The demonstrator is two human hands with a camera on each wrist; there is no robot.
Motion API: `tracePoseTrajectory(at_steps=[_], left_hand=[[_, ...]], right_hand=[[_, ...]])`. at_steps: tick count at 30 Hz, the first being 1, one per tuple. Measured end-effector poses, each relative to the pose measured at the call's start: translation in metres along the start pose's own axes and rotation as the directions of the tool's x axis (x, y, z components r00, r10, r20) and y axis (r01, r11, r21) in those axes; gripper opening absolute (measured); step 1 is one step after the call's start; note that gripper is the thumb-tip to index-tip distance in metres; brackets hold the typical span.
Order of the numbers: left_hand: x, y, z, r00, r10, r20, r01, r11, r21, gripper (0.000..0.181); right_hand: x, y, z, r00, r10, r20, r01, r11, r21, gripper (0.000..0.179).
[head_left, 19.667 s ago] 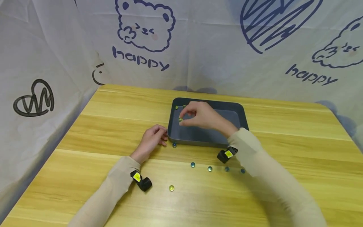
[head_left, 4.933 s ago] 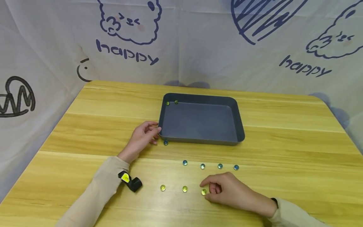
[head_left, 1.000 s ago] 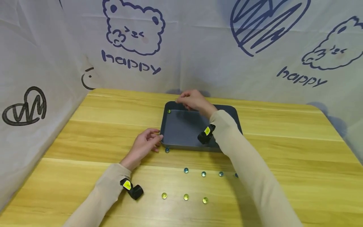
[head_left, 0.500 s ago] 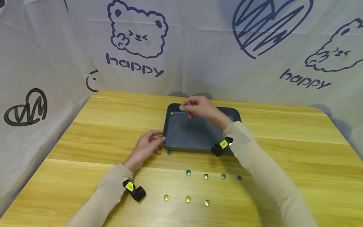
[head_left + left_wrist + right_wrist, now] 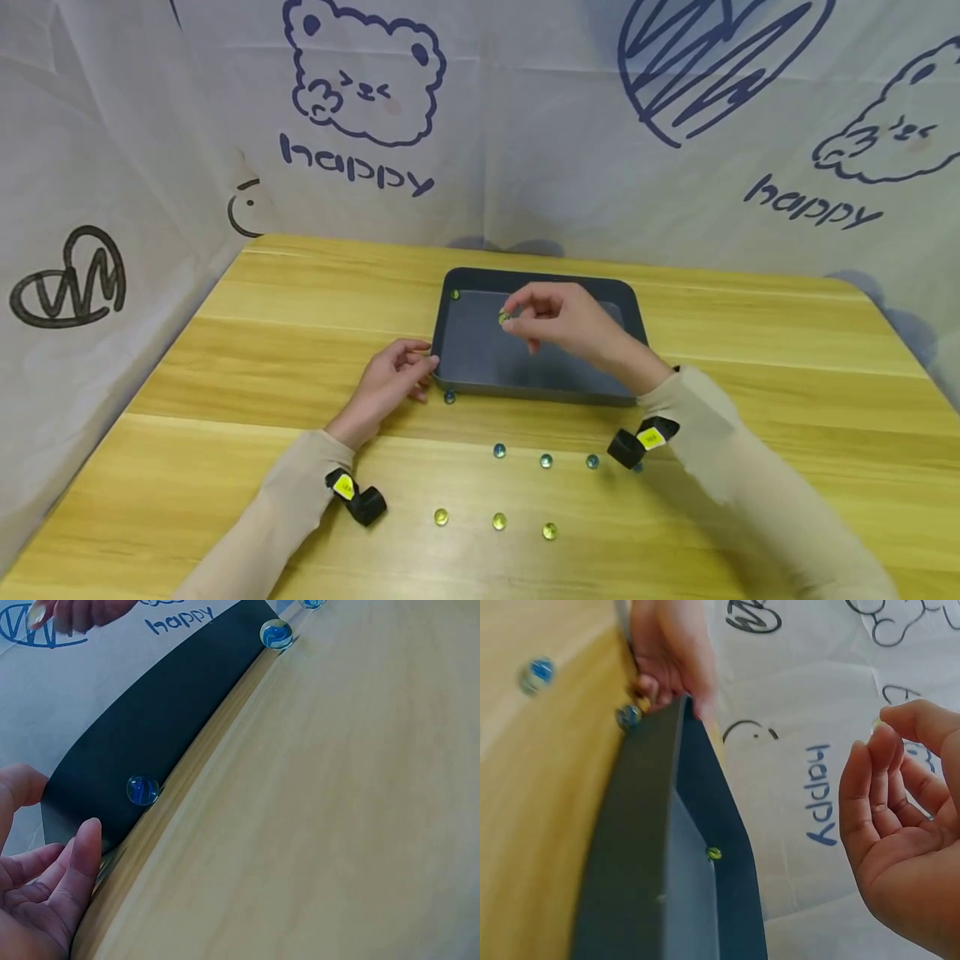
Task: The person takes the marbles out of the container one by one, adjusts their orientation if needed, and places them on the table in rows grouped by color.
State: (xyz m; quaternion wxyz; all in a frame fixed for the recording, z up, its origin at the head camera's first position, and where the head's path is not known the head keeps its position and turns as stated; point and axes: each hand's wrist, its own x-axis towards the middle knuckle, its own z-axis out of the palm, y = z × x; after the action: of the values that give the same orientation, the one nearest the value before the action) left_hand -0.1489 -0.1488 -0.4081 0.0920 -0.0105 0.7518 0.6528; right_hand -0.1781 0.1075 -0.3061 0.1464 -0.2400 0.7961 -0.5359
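My right hand (image 5: 570,321) pinches a yellow-green glass marble (image 5: 504,317) between thumb and index finger, above the dark grey rectangular tray (image 5: 480,358). In the right wrist view, that marble (image 5: 876,726) shows only partly between the fingertips. Another yellow-green marble (image 5: 455,295) lies in the tray's back left corner. My left hand (image 5: 384,385) rests at the tray's front left corner, its fingers loosely bent and touching the edge. Just beside it, a blue swirled marble (image 5: 142,790) sits against the tray's front wall.
In front of the tray, blue marbles (image 5: 499,451) form a loose row, the rightmost partly hidden by the right wrist camera (image 5: 637,442). Nearer the front, three yellow-green marbles (image 5: 498,522) lie in a row. A white drawn-on cloth (image 5: 525,167) hangs behind the wooden table (image 5: 787,400).
Three yellow-green marbles now stand in the front row, up from one. In the last second my right hand has lifted a marble from the tray's back and moved toward the front right.
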Motion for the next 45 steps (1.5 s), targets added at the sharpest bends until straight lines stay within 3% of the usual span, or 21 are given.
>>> tracePoseTrajectory(at_steps=[7,15,32,40,45], left_hand=[[0.000,0.002,0.000,1.000,-0.011,-0.005,0.011,1.000,0.003,0.041],[0.000,0.002,0.001,1.000,-0.011,-0.007,0.012,1.000,0.003,0.040],[0.000,0.002,0.002,1.000,-0.010,0.006,0.009,1.000,0.006,0.040],[-0.001,0.003,0.001,1.000,-0.015,-0.001,0.015,1.000,0.009,0.040],[-0.001,0.002,0.001,1.000,-0.013,-0.005,0.013,1.000,0.000,0.040]], right_hand=[[-0.032,0.005,0.004,1.000,-0.005,0.017,0.006,0.999,-0.035,0.016],[-0.051,0.008,0.009,0.999,-0.002,0.054,0.005,0.999,-0.048,0.014],[-0.112,0.028,0.004,0.981,-0.156,0.112,0.156,0.988,0.008,0.012],[-0.145,0.038,0.007,0.987,-0.117,0.112,0.097,0.981,0.169,0.017],[-0.162,0.049,0.007,0.989,-0.084,0.125,0.063,0.985,0.163,0.019]])
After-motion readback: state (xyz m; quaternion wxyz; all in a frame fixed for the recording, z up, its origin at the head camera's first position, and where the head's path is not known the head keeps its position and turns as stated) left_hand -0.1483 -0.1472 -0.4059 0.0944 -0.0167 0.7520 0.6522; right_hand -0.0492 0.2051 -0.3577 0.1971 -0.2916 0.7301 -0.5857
